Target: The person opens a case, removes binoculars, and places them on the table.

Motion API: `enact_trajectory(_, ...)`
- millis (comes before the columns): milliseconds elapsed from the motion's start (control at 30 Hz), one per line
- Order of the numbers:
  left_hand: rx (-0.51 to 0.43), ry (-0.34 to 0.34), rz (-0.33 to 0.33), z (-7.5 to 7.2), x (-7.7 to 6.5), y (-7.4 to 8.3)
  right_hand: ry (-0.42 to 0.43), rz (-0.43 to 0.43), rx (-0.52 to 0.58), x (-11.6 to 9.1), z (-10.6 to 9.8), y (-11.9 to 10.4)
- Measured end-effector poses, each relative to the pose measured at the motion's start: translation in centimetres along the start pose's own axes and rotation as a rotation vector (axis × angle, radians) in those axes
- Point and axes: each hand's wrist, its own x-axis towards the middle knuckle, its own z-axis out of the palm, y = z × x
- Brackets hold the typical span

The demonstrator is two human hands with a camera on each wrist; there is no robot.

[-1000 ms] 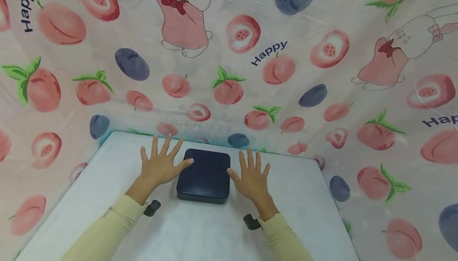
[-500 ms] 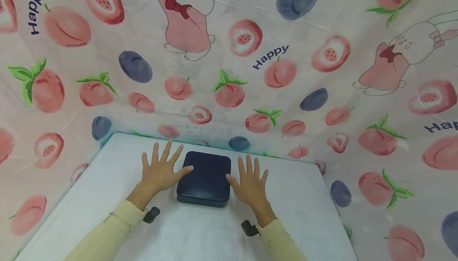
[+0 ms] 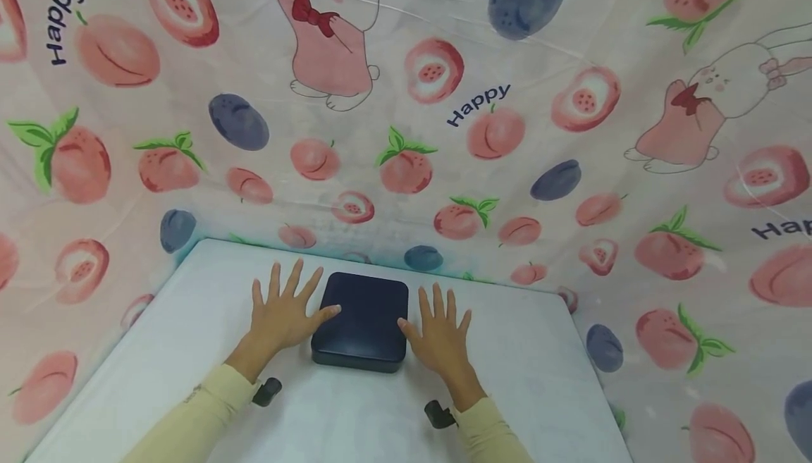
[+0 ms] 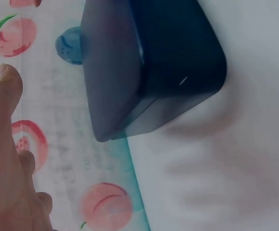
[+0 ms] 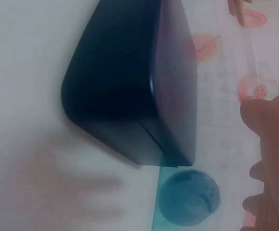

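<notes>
dark box blocks middle; room in front

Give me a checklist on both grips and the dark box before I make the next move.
1. Dark box resting flat on the white table: ok.
2. Left grip open, fingers spread: ok.
3. Right grip open, fingers spread: ok.
4. Either grip holding the box: not ok; wrist views show both apart from it.
5. Contents of the box: cannot tell; its inside is hidden.

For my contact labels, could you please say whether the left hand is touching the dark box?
No, in the left wrist view patterned cloth shows between the left hand and the dark box.
</notes>
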Motion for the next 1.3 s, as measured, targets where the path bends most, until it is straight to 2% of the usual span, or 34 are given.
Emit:
enact_trajectory(433,0.017,-0.01,-0.002,1.5,0.1,-0.8,-0.004,0.009,0.013,0.0,1.1,0.0)
enact_trajectory(967,-0.009,-0.011,0.001,2.8,-0.1,-1.5,0.016,-0.016,0.049,0.1,2.5,0.2)
enact_trajectory(1300,-0.048,-0.057,0.0,3.2,-0.1,-1.9,-0.006,0.01,0.121,0.0,3.5,0.1)
